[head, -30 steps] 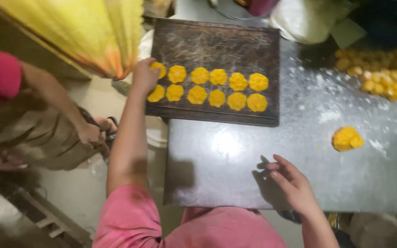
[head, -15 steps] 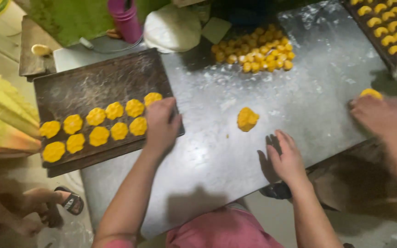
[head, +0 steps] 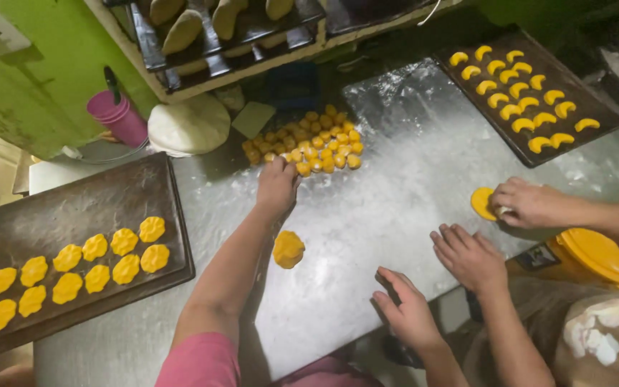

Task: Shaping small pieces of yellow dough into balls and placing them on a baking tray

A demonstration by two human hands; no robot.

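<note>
We are reaching with our left hand [head: 277, 188] to the far heap of small yellow dough pieces [head: 308, 142]; its fingers are curling over the heap's near edge, though we cannot tell whether the grip is pinching a piece yet. Half a second ago this hand was resting at the right edge of the dark baking tray [head: 84, 236], so it is now leaving the filled rows and, we judge, fetching fresh stock. Our right hand [head: 410, 309] is lying spread and empty at the near edge of the floured metal tabletop [head: 395, 193], much as before. One shaped yellow lump [head: 288, 249] is sitting alone between our two arms.

On the left tray, ten flattened scalloped dough rounds [head: 112, 258] are lying in two rows. At far right, a second dark tray [head: 531, 89] is carrying crescent-shaped pieces. A co-worker's hands are working at right: one [head: 531, 203] is pressing a yellow disc [head: 483, 203], the other [head: 471, 256] is lying flat nearby.

Regarding containers: a stack of pink cups [head: 117, 118] is standing at far left beside a pale round dough mound [head: 189, 125]; a yellow-orange lid or bowl [head: 603, 254] is showing at the right edge. We are seeing no legible labels or signs.
</note>
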